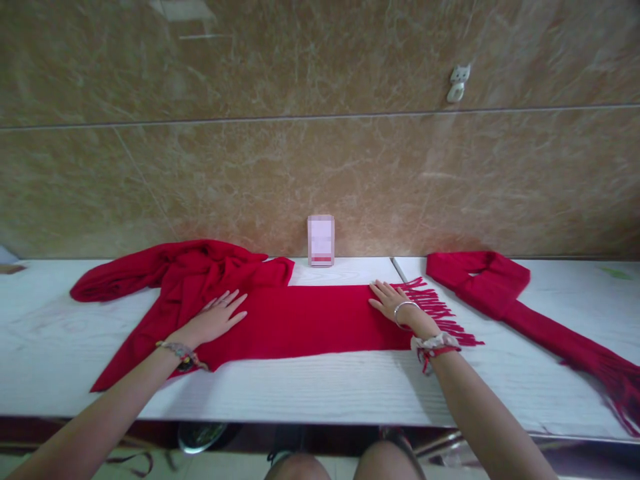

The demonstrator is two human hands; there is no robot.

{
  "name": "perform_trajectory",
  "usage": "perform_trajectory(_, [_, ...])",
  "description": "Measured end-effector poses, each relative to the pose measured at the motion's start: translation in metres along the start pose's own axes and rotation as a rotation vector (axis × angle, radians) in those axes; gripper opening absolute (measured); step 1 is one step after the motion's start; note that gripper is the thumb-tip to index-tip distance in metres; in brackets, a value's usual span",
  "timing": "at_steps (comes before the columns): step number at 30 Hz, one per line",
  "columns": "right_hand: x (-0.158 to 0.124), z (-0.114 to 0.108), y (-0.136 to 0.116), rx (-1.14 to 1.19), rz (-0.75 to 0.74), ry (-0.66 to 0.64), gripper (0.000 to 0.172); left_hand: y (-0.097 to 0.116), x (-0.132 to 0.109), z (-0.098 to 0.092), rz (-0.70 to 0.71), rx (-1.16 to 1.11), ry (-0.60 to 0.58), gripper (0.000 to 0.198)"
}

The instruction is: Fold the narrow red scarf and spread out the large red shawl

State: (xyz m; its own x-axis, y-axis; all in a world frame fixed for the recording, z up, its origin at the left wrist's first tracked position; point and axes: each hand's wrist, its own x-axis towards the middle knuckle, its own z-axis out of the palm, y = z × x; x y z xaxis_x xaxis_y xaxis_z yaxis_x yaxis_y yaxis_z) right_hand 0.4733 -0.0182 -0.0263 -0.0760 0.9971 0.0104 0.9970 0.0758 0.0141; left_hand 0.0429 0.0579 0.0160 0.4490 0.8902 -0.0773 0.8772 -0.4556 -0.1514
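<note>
A red fringed scarf (310,320) lies across the white table, smooth and flat in its middle stretch. On its left part, where the cloth bunches into loose folds, my left hand (220,318) rests palm down with fingers spread. My right hand (394,303) presses flat on the scarf's right end, fingers apart, just beside the fringe (440,313). Neither hand grips the cloth. Apart on the right lies a second red scarf (495,293), folded over itself into a loop, its fringed end trailing toward the table's front right corner.
Against the brown marbled wall (320,167) behind the table (320,390) stands a small pinkish-white card or box (321,240), its face blurred. A white cat-shaped hook (458,83) is on the wall. Below the front edge, a bowl (201,437) and my knees show.
</note>
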Motion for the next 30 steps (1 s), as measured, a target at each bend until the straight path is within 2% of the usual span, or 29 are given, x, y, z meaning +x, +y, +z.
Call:
perform_trajectory(5, [0.000, 0.000, 0.006, 0.003, 0.050, 0.025, 0.047, 0.037, 0.012, -0.020, 0.141, -0.019, 0.071, 0.057])
perform_trajectory(9, [0.002, -0.009, -0.014, 0.000, 0.045, 0.084, 0.052, 0.079, 0.028, -0.035, 0.189, -0.060, 0.115, 0.056])
perform_trajectory(12, [0.003, -0.012, -0.027, 0.010, -0.020, 0.061, 0.053, 0.101, 0.043, -0.034, 0.247, -0.101, 0.163, 0.053])
perform_trajectory(15, [0.004, -0.009, -0.023, 0.011, -0.028, 0.010, 0.052, 0.109, 0.054, -0.023, 0.316, -0.126, 0.169, 0.048])
perform_trajectory(18, [0.005, -0.003, -0.007, -0.004, 0.037, -0.023, 0.053, 0.106, 0.059, -0.013, 0.318, -0.124, 0.137, 0.046])
perform_trajectory(23, [0.003, 0.001, 0.011, -0.045, 0.097, -0.004, 0.049, 0.103, 0.058, -0.013, 0.319, -0.092, 0.128, 0.046])
perform_trajectory(26, [0.001, -0.005, 0.002, -0.031, 0.164, 0.010, 0.051, 0.109, 0.056, -0.020, 0.298, -0.052, 0.105, 0.047])
perform_trajectory(30, [-0.003, -0.017, -0.030, 0.027, 0.022, 0.095, 0.056, 0.130, 0.052, -0.032, 0.267, -0.054, 0.108, 0.047])
